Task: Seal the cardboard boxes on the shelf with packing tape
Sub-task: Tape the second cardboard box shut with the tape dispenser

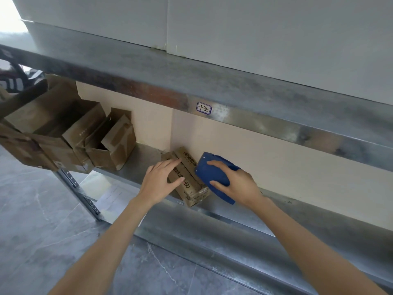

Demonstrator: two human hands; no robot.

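A small cardboard box (187,177) with printed characters lies on the metal shelf (136,162), its top flaps folded down. My left hand (159,179) rests flat on the box's left flap, fingers straight and thumb against the box's side. My right hand (236,184) grips a blue tape dispenser (212,173) held against the right side of the box top. No tape roll or tape strip is visible from here.
Several open cardboard boxes (63,133) with raised flaps stand at the shelf's left end. An upper shelf beam (212,90) with a handwritten label (203,108) hangs close above. White cartons (255,28) sit on top. A beige wall backs the shelf; grey floor lies below.
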